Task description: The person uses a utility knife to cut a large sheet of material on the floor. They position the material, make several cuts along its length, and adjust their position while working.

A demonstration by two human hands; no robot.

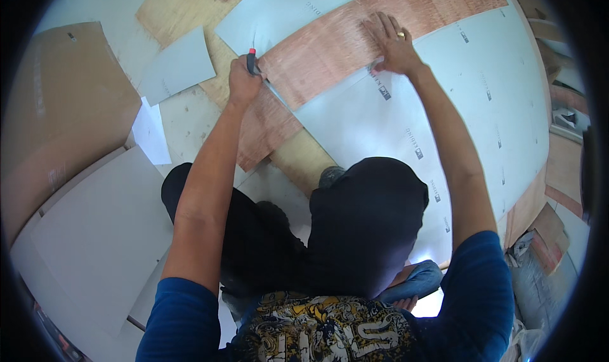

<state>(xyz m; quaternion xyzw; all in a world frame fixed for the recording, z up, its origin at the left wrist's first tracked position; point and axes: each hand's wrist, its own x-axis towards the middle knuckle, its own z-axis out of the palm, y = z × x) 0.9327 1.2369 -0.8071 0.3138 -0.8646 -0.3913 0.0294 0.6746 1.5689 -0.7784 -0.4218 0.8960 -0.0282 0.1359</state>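
Note:
My left hand (245,81) is closed round a black-and-red handled tool (252,60), its thin metal tip pointing away from me; whether that tip is a blade I cannot tell. This hand is at the near left end of a long reddish plywood strip (330,48). The strip lies across a large white laminate sheet (355,130) with small dark printed marks. On the strip's near edge, further right, my right hand (394,48) presses down with its fingers spread and a ring on one finger. Another plywood piece (266,127) lies below the sheet's left edge.
At left stand a brown board (70,114) and pale panels (101,235). A small white offcut (181,67) and a white paper (151,133) lie on the floor. Another person's jeans-clad leg (415,281) and hand (406,303) show beside me. Scrap boards (549,238) line the right.

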